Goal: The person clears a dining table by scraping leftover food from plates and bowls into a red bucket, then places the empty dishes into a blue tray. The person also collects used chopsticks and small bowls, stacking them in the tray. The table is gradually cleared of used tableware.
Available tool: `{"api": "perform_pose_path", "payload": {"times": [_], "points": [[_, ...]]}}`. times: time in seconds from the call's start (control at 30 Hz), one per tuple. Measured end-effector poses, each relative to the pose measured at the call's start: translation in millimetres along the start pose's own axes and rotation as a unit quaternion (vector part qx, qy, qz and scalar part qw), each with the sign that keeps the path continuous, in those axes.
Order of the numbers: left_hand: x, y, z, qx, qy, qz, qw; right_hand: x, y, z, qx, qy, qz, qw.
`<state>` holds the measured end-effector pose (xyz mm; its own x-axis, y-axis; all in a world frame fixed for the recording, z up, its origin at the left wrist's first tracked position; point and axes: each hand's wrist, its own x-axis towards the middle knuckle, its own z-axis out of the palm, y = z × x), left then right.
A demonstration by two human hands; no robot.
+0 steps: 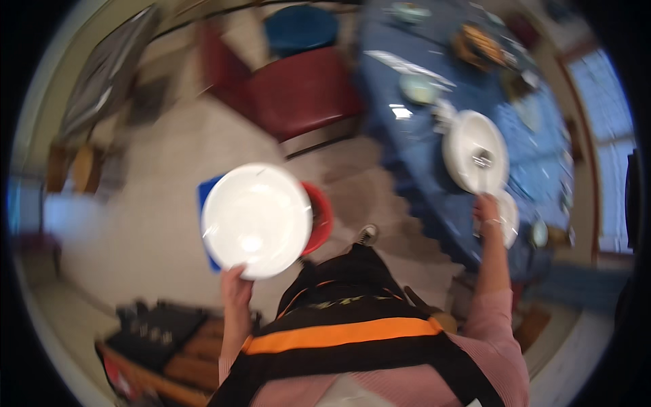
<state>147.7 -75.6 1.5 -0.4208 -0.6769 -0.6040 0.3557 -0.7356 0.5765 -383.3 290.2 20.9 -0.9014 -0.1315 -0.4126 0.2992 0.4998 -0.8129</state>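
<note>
My left hand (237, 287) grips the near rim of a large white plate (257, 220), held out over the floor with its empty face up. Below it, partly covered, are a red bucket (321, 219) and a blue object (207, 196). My right hand (486, 208) reaches over the table on the right. It holds the handle of a slotted metal spoon (481, 162), whose head lies over a white bowl (460, 152). Under and beside that hand is a white plate (508, 216). The picture is blurred by motion.
A blue covered table (432, 203) bears a light green bowl (419, 89), a woven basket (478, 48) and other dishes. A red chair (310, 94) and a blue round stool (301, 28) stand ahead. A wooden bench-like piece (193, 366) with a black cover lies at lower left.
</note>
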Motion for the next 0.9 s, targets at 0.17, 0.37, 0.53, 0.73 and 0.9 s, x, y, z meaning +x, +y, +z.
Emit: {"api": "perform_pose_path", "payload": {"times": [0.17,0.37,0.53,0.73,0.9], "points": [[-3,-2,-34,-0.064,0.035,0.088,0.993,66,2,-19,0.038,-0.033,0.041,0.998],[-41,9,-97,-0.117,0.137,0.103,0.978,91,1,-26,0.078,-0.020,0.107,0.991],[-62,17,-158,-0.138,0.229,0.136,0.954,30,-48,2,-0.181,0.076,-0.163,0.967],[-35,18,-268,-0.176,0.290,0.097,0.936,-150,-59,241,-0.139,-0.086,-0.214,0.963],[15,6,-372,-0.168,0.303,0.059,0.936,-238,125,542,-0.018,-0.446,0.148,0.883]]}}
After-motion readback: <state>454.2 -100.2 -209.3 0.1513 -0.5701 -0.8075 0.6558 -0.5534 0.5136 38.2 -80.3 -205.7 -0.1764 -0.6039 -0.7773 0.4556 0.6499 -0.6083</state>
